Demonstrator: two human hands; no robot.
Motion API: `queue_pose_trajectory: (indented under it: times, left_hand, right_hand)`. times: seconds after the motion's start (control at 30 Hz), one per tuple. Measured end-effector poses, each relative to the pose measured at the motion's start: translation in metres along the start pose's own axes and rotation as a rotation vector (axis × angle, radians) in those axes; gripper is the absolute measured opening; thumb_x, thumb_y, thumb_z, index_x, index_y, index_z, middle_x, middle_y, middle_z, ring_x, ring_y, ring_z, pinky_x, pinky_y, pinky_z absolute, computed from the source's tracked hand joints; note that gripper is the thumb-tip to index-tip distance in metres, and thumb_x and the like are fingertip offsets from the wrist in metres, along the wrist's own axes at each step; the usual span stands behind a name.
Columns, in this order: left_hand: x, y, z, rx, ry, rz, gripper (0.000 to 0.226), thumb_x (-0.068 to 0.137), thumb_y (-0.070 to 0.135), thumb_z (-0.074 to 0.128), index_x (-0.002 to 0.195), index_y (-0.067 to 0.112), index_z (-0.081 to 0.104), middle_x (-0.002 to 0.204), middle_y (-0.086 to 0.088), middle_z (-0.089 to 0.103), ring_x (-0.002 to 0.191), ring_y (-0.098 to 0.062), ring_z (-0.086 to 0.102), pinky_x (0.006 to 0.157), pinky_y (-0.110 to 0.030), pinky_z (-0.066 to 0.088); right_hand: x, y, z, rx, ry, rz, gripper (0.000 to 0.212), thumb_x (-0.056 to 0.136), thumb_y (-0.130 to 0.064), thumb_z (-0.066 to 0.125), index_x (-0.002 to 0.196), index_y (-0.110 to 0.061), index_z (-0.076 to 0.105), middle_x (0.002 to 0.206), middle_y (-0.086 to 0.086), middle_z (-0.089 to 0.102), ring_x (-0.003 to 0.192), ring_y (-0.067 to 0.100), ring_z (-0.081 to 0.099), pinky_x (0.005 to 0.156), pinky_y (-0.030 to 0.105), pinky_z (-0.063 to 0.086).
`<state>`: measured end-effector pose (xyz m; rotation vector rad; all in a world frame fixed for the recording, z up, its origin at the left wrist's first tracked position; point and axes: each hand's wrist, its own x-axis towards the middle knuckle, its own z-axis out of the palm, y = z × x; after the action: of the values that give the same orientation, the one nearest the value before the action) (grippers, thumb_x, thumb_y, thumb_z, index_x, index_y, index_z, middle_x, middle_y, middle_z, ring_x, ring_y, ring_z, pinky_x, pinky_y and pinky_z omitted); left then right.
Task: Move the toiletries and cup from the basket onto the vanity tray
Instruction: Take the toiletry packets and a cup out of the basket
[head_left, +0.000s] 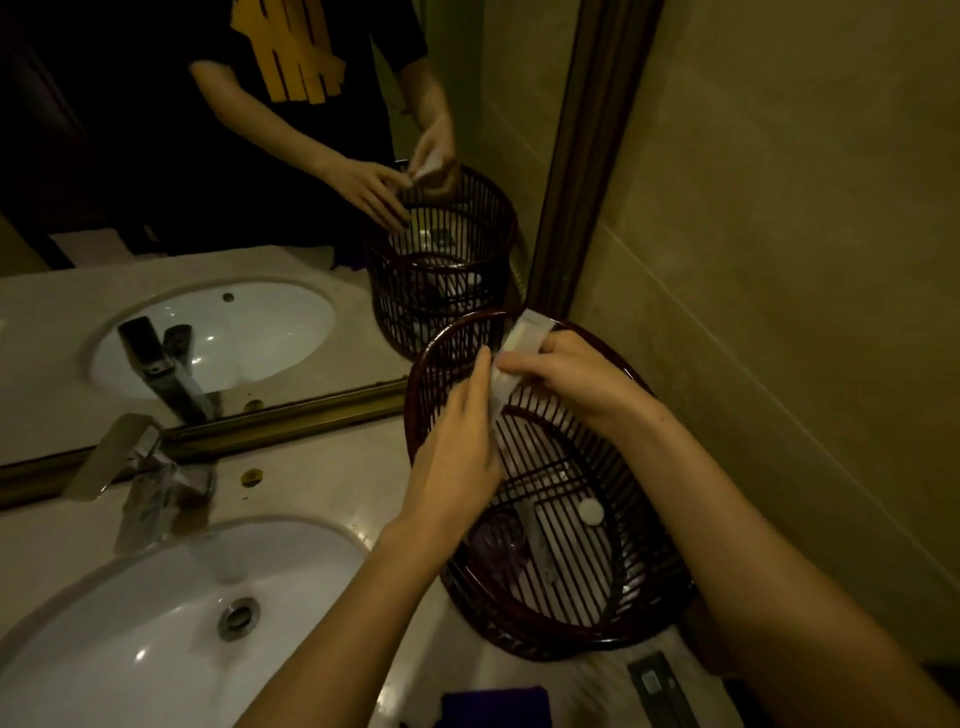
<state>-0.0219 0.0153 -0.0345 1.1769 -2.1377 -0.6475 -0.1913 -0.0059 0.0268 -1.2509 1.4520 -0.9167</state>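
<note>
A dark red slatted basket (639, 618) stands on the counter in the corner by the mirror and the wall. Above its far rim both hands meet on a thin white packet (522, 338). My right hand (571, 371) pinches the packet's middle from the right. My left hand (457, 457) reaches over the basket's left rim, its fingertips touching the packet's lower end. On the basket floor lie a clear purple-tinted cup (498, 545) on its side, a small white round lid (591, 512) and a long clear item (540, 551). No vanity tray is recognisable.
A white sink (130, 639) with a chrome tap (150, 483) lies to the left. The mirror (208, 182) behind reflects the person and the basket. A dark flat packet (662, 691) and a dark blue object (493, 706) lie at the counter's near edge. The tiled wall closes the right side.
</note>
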Motion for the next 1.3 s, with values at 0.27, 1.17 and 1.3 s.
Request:
queue_pose_trajectory:
  times: [0.27,1.17,1.3]
  left_hand:
    - [0.013,0.002,-0.022,-1.057,0.018,-0.463,0.077,0.099,-0.013,0.033,0.158,0.037,0.022,0.137,-0.017,0.058,0.109,-0.03,0.072,0.09,-0.051,0.06]
    - [0.006,-0.004,-0.022,-1.844,-0.019,-0.728,0.047,0.104,0.041,0.044,0.141,0.016,0.059,0.138,-0.023,0.063,0.133,-0.039,0.054,0.108,-0.067,0.04]
    - [0.006,-0.003,-0.026,-1.839,0.006,-0.737,0.063,0.102,0.056,0.038,0.137,0.01,0.062,0.133,-0.023,0.066,0.122,-0.041,0.062,0.101,-0.065,0.047]
  right_hand:
    - [0.015,0.031,0.003,-0.259,0.042,0.14,0.039,0.104,-0.039,0.046,0.097,-0.011,0.071,0.087,0.006,0.07,0.082,0.023,0.069,0.064,0.028,0.047]
    - [-0.032,-0.034,0.003,-0.035,0.25,-0.254,0.025,0.092,-0.008,0.067,0.111,-0.016,0.054,0.106,0.004,0.071,0.088,0.014,0.075,0.068,0.028,0.062]
    - [-0.032,-0.037,0.024,-0.135,0.026,-0.186,0.046,0.09,-0.01,0.07,0.128,-0.024,0.05,0.111,0.003,0.07,0.089,0.015,0.075,0.067,0.032,0.064]
